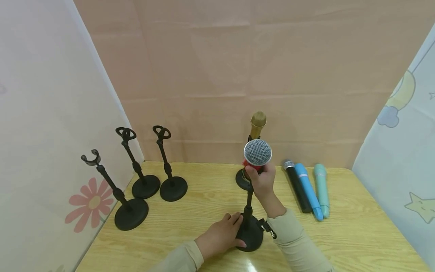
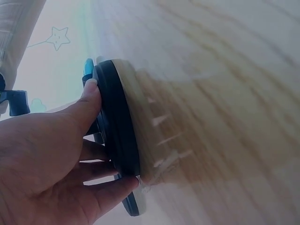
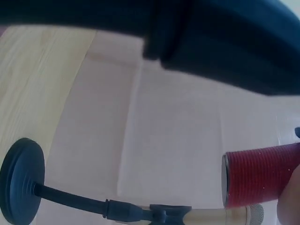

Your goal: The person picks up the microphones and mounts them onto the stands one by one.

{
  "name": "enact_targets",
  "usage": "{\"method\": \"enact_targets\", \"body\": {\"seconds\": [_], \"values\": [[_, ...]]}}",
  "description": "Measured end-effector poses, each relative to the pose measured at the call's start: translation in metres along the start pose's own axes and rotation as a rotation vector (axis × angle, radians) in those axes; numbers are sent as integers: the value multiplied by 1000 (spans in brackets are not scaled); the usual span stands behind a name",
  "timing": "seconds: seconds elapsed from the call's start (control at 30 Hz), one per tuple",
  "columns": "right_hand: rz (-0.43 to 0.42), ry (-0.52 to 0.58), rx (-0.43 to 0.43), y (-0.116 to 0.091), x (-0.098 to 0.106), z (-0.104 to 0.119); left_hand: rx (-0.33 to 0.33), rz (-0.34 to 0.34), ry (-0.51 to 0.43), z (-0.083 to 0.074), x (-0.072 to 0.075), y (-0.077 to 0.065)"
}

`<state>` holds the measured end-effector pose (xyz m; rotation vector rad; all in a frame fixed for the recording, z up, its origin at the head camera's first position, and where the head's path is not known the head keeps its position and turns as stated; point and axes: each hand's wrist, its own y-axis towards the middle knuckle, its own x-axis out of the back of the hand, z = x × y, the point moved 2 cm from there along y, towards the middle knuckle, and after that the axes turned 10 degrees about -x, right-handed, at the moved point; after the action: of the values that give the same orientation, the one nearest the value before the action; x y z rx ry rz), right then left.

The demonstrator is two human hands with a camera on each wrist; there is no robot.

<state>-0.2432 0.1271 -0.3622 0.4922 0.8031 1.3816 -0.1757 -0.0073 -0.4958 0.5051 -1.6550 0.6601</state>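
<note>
My right hand (image 1: 264,182) grips a red microphone with a silver mesh head (image 1: 257,152) and holds it at the top of a black desktop microphone stand (image 1: 249,211). In the right wrist view its ribbed red handle (image 3: 255,176) shows near the right edge, with only part of the hand visible. My left hand (image 1: 221,234) holds the stand's round base by its rim. Seen from the left wrist, the thumb lies on one side of the black base (image 2: 115,117) and the fingers on the other. The stand's clip is hidden behind the right hand and microphone.
Behind the red microphone, a gold microphone (image 1: 258,120) sits upright in another stand. Several black stands without microphones, including one with a C-shaped clip (image 1: 130,214), stand at left. Black (image 1: 298,189), blue (image 1: 309,192) and mint-green (image 1: 321,189) microphones lie at right.
</note>
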Motion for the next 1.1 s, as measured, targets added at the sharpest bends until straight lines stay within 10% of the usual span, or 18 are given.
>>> {"method": "enact_targets", "body": {"seconds": [0.4, 0.6, 0.83, 1.1], "values": [[153, 149, 88, 6, 0, 0, -12, -17, 45, -1, 2, -1], [279, 35, -60, 4, 9, 9, -5, -18, 19, -1, 0, -1], [156, -117, 14, 4, 14, 10, 1, -5, 29, -2, -2, 2], [181, 37, -33, 5, 12, 7, 0, 3, 57, -2, -1, 2]]}}
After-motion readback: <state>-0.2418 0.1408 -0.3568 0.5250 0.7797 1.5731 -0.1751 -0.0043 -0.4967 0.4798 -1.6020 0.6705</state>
